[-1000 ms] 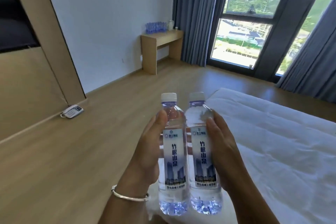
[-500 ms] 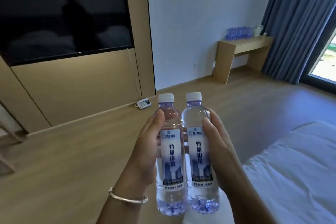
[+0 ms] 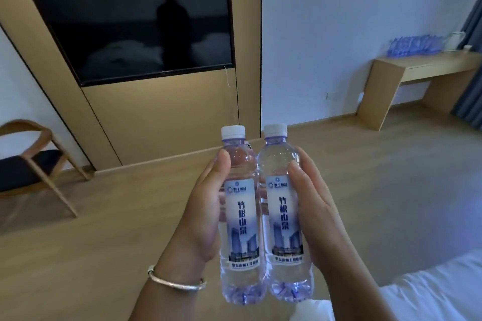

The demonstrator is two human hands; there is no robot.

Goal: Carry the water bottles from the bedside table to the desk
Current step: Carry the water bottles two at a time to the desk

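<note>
Two water bottles are held upright and side by side in front of the person, above the floor [image 3: 91, 255], with the bed [image 3: 430, 292] at the lower right. The worktop [image 3: 417, 66] of the task is seen well apart, at the far right wall, and a row of bottles [image 3: 414, 45] already stands on it. The left bottle [image 3: 241, 216] is gripped by the left hand [image 3: 200, 219], and the right bottle [image 3: 285, 214] by the right hand [image 3: 315, 216]; the fingers are curled round the labelled middle. Both bottles are judged full and capped, so rather heavy for their size. Thin plastic is expected to yield under pressure, and the smooth label may slip, so a firm hold at the middle is advised.
</note>
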